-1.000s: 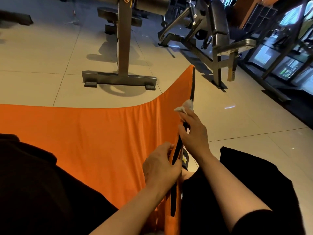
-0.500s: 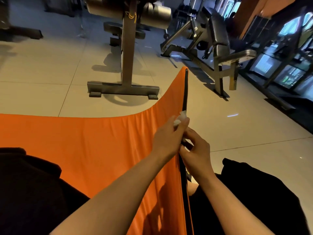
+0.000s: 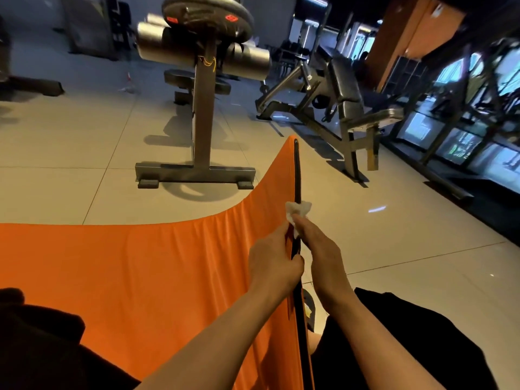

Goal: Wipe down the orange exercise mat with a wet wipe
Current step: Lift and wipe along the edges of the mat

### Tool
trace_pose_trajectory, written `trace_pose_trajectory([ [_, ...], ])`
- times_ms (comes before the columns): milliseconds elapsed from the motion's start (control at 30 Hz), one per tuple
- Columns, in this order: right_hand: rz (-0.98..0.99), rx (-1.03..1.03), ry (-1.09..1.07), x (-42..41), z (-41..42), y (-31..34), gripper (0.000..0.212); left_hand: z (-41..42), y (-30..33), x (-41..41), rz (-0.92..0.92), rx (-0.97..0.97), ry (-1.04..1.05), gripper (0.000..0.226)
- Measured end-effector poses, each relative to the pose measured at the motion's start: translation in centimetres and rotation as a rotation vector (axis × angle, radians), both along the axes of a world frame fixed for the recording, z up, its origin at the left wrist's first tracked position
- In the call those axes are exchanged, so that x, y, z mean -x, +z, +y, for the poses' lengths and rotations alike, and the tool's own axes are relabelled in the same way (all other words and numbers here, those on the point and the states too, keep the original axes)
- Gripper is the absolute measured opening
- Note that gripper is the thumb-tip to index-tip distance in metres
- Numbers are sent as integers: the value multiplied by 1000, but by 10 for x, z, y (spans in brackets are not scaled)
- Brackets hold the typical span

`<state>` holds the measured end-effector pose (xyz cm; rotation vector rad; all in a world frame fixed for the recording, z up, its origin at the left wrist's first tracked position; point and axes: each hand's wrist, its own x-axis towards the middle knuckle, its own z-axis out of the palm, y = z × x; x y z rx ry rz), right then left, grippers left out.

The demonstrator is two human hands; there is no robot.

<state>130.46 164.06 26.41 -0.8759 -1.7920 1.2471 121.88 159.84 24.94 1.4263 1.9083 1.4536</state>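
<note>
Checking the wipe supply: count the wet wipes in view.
1. The only wet wipe is bunched in the right hand, against the raised edge of the orange mat. Others may be out of view.

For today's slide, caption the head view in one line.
Left hand grips the mat edge while right hand runs a wipe along it.

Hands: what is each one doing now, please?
Left hand: grips the lifted mat edge.
Right hand: pinches the wet wipe on that edge.
</note>
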Motion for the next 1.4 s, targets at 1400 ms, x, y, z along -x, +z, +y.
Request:
trace_pose_trajectory([
  [1400, -364, -702, 42, 6, -30, 44, 78, 92, 113, 114, -241, -157, -278, 45],
])
